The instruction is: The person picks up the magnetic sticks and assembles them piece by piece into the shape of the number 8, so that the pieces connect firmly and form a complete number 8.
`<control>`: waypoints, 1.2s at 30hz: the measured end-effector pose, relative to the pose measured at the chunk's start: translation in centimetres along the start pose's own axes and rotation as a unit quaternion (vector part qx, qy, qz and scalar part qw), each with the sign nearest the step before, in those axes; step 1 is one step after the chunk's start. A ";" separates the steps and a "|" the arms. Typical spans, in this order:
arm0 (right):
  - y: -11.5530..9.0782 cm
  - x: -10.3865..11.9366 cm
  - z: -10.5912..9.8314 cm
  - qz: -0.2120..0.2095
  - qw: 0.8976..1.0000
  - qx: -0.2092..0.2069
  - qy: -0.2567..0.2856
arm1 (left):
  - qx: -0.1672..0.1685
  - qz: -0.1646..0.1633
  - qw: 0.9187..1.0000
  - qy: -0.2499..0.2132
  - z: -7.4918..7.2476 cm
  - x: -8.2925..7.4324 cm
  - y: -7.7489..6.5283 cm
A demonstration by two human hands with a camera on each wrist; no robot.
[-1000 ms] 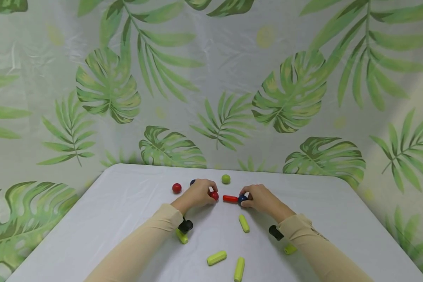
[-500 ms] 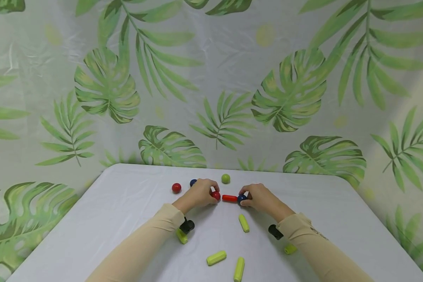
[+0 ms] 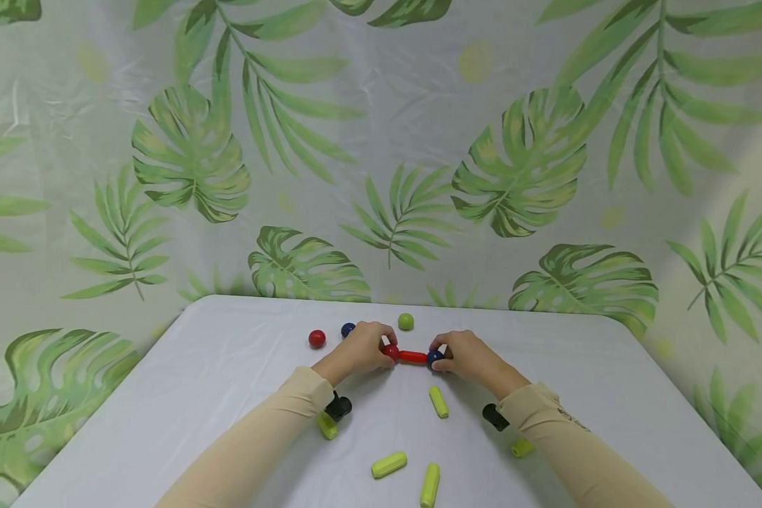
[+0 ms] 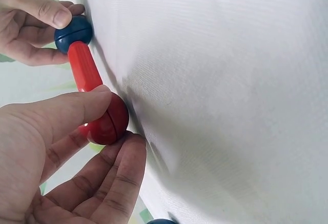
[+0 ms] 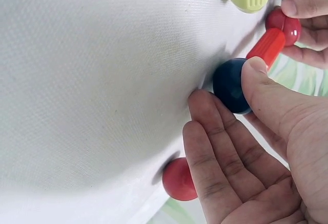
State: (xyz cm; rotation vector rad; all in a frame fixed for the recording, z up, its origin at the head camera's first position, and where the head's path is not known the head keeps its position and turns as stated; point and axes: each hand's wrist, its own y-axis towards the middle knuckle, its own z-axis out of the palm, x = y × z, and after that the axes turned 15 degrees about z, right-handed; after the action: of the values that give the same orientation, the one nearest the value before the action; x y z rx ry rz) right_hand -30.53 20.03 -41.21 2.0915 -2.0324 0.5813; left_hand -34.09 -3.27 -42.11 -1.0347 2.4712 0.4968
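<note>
My left hand [image 3: 362, 346] pinches a red ball [image 4: 110, 121] between thumb and fingers. My right hand [image 3: 470, 356] pinches a dark blue ball [image 5: 229, 85] the same way. Between the two balls runs a red ridged rod [image 3: 413, 357], its ends meeting the red ball on the left and the blue ball on the right. In the left wrist view the three pieces form one straight line, low over the white table [image 3: 260, 409].
A loose red ball [image 3: 317, 339], a blue ball [image 3: 348, 329] and a green ball [image 3: 406, 322] lie toward the back. Several yellow-green rods, such as one near the middle [image 3: 439, 401] and one in front [image 3: 389, 465], are scattered nearer. Another red ball [image 5: 179, 179] sits beside the right hand.
My left hand has moved slightly right with the red ball, closing the gap to the red rod's left end. The right hand stays nearly still on the blue ball.
</note>
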 end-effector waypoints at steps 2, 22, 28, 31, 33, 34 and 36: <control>0.0 0.1 0.0 0.002 1.000 0.000 -0.001 | 0.000 0.001 1.000 0.002 0.0 0.0 0.0; 0.3 0.1 0.1 0.007 1.000 0.017 0.002 | 0.011 -0.007 1.000 0.016 -0.1 -0.2 0.0; 0.4 0.1 0.1 0.004 1.000 0.015 -0.003 | 0.012 -0.015 1.000 0.015 -0.1 -0.4 0.0; 0.5 0.2 0.1 -0.003 1.000 0.005 -0.011 | 0.012 -0.014 1.000 0.020 -0.1 -0.4 0.0; 0.5 0.3 0.1 -0.011 1.000 -0.005 -0.021 | 0.010 -0.012 1.000 0.023 -0.1 -0.4 0.0; 0.6 0.4 0.1 -0.014 1.000 -0.009 -0.025 | 0.010 -0.012 1.000 0.024 0.0 -0.4 0.0; 0.7 0.6 0.1 -0.022 0.999 -0.015 -0.034 | 0.009 -0.012 1.000 0.025 0.0 -0.3 0.0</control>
State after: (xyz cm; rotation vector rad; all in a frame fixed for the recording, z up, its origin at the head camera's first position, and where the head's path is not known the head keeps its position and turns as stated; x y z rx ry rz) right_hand -31.19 19.43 -41.15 2.1612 -2.0104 0.4760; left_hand -33.86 -3.10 -41.95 -1.0813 2.4979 0.4454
